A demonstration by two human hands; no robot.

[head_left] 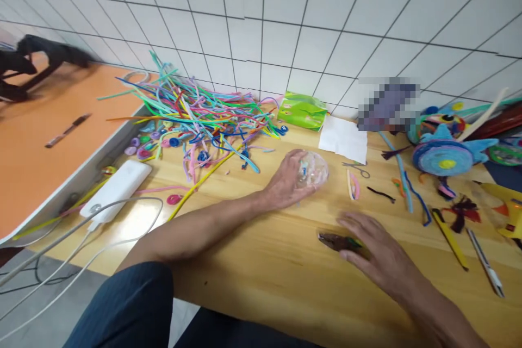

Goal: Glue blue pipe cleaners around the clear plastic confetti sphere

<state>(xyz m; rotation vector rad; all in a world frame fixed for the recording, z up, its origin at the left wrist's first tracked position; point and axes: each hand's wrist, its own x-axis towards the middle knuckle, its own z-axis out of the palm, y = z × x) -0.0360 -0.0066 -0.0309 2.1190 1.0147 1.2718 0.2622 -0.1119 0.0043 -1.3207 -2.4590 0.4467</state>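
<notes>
My left hand [284, 182] curls round the side of a clear, round plastic container [316, 169] on the wooden table, with small pale and blue bits showing through it. My right hand [377, 250] hovers low over the table, thumb and fingers apart. Between them lies a dark hand tool [338, 241] with a shiny tip, perhaps pliers; its rear end is hidden by the hand. Small scissors [359, 170] and a pink and cream loop of pipe cleaner [353, 185] lie beyond the container.
A heap of coloured pipe cleaners [204, 109] spreads against the tiled wall. Nearby are a green packet [302, 111], a white paper [343, 138], a blue coiled fish [444, 156], a yellow pen-like tool [451, 239], a craft knife [485, 262] and a cabled white power bank [116, 187].
</notes>
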